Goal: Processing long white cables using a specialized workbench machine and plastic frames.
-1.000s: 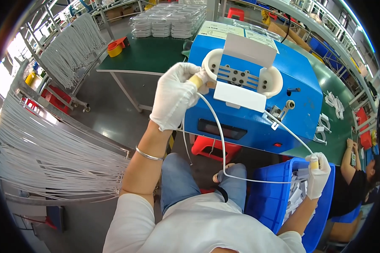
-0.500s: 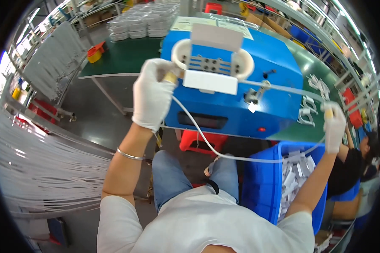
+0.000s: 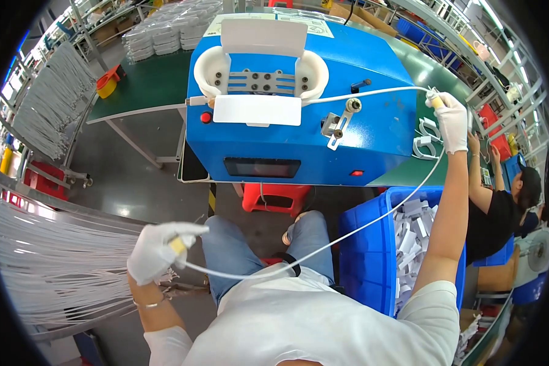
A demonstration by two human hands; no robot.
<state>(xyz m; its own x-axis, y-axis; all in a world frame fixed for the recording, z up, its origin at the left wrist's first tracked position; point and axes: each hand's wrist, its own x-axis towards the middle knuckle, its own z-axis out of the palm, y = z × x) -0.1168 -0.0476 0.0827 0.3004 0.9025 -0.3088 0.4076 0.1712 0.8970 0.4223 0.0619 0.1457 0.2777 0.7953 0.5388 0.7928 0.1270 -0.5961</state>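
A white cable (image 3: pixel 332 244) runs in a long sag over my lap between my two gloved hands. At lower left, beside the hanging cables, my left hand (image 3: pixel 158 250) is closed on one end of it, the index finger stretched out. My right hand (image 3: pixel 450 121) is raised at the right, pinching the cable near the green table. From its fingertips another white length goes left to the blue machine (image 3: pixel 256 140). There it passes behind a white flap (image 3: pixel 256 110), below two curved white winding forms (image 3: pixel 314 74). The flap hides where the cable ends.
At my right stands a blue bin (image 3: pixel 366 256) full of small white pieces. Many white cables (image 3: pixel 61 250) hang on a rack at left. Coiled cables (image 3: pixel 424 145) lie on the green table (image 3: pixel 146 85). A co-worker (image 3: pixel 494 213) sits at far right; a red stool (image 3: pixel 277 196) is under the machine.
My left hand has moved from the machine down and left, drawing the cable over my lap. My right hand has risen slightly. The view has shifted, so the machine appears further left.
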